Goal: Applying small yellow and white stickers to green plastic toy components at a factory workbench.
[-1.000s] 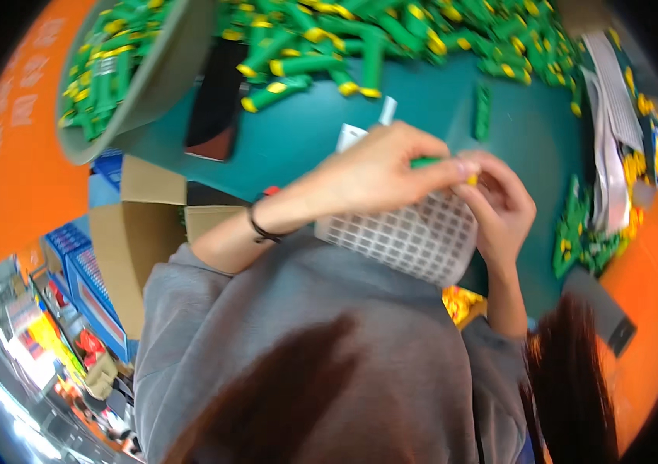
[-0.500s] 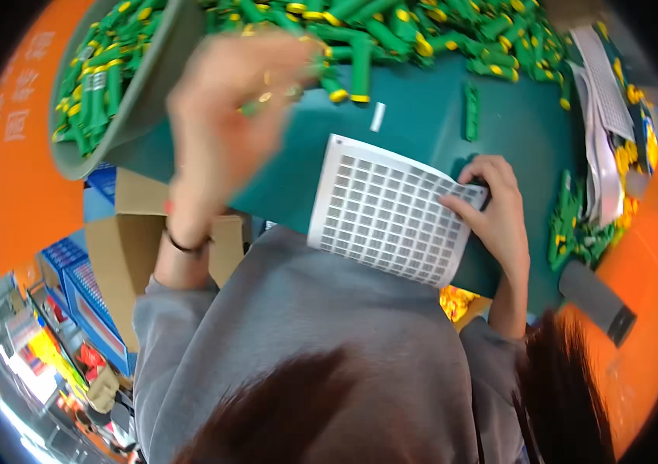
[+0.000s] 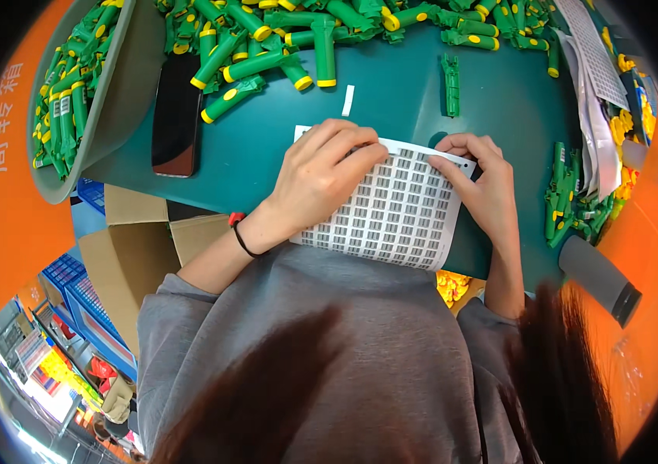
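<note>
A white sheet of small printed labels (image 3: 398, 213) leans between my body and the green table (image 3: 252, 155). At its far right corner my right hand (image 3: 491, 178) holds it in a pinch between thumb and fingers. My left hand (image 3: 321, 174) lies over the sheet's left part, fingers bent together and fingertips on the labels near the far edge. Its thumb is hidden, and any label in that grip cannot be made out. Beyond the sheet lie a small white strip (image 3: 349, 100) and a single narrow green plastic part (image 3: 451, 87).
Green cylinders with yellow ends (image 3: 324, 58) pile along the far side. More fill a grey-green bin (image 3: 116, 100) at left, beside a black phone (image 3: 177, 116). Papers (image 3: 588, 108), green parts (image 3: 559, 201) and a grey cylinder (image 3: 598, 278) are at right. An open cardboard box (image 3: 124, 263) stands lower left.
My left hand has come down from above the far left of the table onto the label sheet. My right hand keeps its pinch on the sheet's corner. The view has shifted slightly.
</note>
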`<state>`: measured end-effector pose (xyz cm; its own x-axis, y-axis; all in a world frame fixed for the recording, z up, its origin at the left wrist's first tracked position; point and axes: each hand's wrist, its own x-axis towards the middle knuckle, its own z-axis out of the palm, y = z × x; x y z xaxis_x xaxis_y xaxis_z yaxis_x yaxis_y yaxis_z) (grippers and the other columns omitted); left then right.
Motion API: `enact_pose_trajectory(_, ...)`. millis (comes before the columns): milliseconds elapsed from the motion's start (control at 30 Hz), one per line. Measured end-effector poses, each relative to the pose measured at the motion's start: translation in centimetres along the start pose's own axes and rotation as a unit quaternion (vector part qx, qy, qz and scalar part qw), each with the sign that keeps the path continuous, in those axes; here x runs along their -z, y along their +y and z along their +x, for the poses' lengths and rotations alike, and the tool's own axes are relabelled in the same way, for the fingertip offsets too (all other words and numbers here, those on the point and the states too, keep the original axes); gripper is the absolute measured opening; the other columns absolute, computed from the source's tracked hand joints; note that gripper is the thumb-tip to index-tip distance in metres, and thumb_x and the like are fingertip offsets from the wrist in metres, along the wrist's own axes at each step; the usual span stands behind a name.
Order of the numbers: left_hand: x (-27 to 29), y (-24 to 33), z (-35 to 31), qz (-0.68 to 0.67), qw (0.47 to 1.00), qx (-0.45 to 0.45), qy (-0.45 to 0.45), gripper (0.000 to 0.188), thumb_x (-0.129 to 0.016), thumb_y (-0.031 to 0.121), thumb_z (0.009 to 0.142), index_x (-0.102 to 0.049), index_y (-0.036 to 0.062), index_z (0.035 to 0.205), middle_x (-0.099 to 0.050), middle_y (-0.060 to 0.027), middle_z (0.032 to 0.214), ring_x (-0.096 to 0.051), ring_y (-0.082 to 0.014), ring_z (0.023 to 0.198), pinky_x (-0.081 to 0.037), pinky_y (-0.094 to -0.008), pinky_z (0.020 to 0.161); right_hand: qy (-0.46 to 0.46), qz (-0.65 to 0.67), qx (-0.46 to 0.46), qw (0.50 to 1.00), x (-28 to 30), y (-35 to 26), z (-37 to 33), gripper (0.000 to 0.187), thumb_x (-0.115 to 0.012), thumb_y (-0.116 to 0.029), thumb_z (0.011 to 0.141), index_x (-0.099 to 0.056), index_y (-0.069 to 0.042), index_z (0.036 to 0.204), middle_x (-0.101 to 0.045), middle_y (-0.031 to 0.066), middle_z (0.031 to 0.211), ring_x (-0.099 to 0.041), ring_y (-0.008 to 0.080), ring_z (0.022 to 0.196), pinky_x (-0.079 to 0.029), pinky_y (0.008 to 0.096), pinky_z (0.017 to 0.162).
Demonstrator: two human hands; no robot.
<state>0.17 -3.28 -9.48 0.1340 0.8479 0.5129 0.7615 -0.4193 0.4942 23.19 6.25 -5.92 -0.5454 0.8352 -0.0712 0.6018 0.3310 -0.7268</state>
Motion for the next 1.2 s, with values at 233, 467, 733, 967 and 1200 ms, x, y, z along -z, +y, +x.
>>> enact_pose_trajectory(233,0.5,-0.2,0.6,-0.099,0.992,0.078,0.021,0.016,-0.075,0.004,0.081,-0.069,0.0035,0.096,-0.066,-0.0076,0.101,-0.064,-0.0255,0.090,-0.054,-0.0333,0.075,0.107,-0.013,0.070,0.992,2.8,-0.2,3.6,0.020,-0.072,-0.008,0.087,-0.069,-0.005,0.107,-0.066,0.0061,0.107,-0.060,0.0138,0.087,-0.047,0.0254,0.075)
enact_pose_trajectory(467,0.8,0.0,0.1,-0.202,0.965,0.153,0.072,0.015,-0.075,-0.003,0.084,-0.071,0.0014,0.098,-0.069,-0.0093,0.100,-0.066,-0.0158,0.078,-0.054,-0.0277,0.063,0.125,-0.153,0.214,0.957,5.4,6.7,12.6,0.030,-0.073,-0.015,0.089,-0.068,-0.008,0.118,-0.065,0.0074,0.118,-0.063,0.0215,0.101,-0.049,0.0295,0.087)
enact_pose_trajectory(733,4.3,1.4,2.2,-0.218,0.961,0.138,0.102,0.014,-0.076,-0.002,0.082,-0.069,0.0007,0.094,-0.070,-0.0092,0.096,-0.066,-0.0188,0.080,-0.052,-0.0284,0.068,0.044,0.371,0.033,0.927,1.7,-0.1,4.7,0.035,-0.056,-0.007,0.101,-0.052,0.000,0.135,-0.068,0.0164,0.111,-0.067,0.0184,0.091,-0.056,0.0308,0.082)
enact_pose_trajectory(967,5.0,2.7,6.0,-0.208,0.973,0.098,0.024,0.012,-0.071,0.001,0.086,-0.065,0.0006,0.097,-0.068,-0.0090,0.099,-0.063,-0.0215,0.097,-0.048,-0.0324,0.090,0.019,0.501,0.003,0.865,-1.2,-1.9,0.6,0.031,-0.056,-0.004,0.100,-0.055,0.006,0.130,-0.063,0.0156,0.124,-0.067,0.0150,0.089,-0.058,0.0271,0.079)
enact_pose_trajectory(1200,4.8,3.2,7.3,-0.246,0.950,0.176,-0.078,0.010,-0.070,0.005,0.089,-0.065,-0.0002,0.095,-0.069,-0.0085,0.098,-0.065,-0.0178,0.095,-0.049,-0.0309,0.088,0.028,0.466,0.052,0.883,-1.4,-1.4,-0.6,0.036,-0.063,0.010,0.091,-0.056,0.009,0.126,-0.066,0.0189,0.118,-0.069,0.0207,0.099,-0.060,0.0318,0.086)
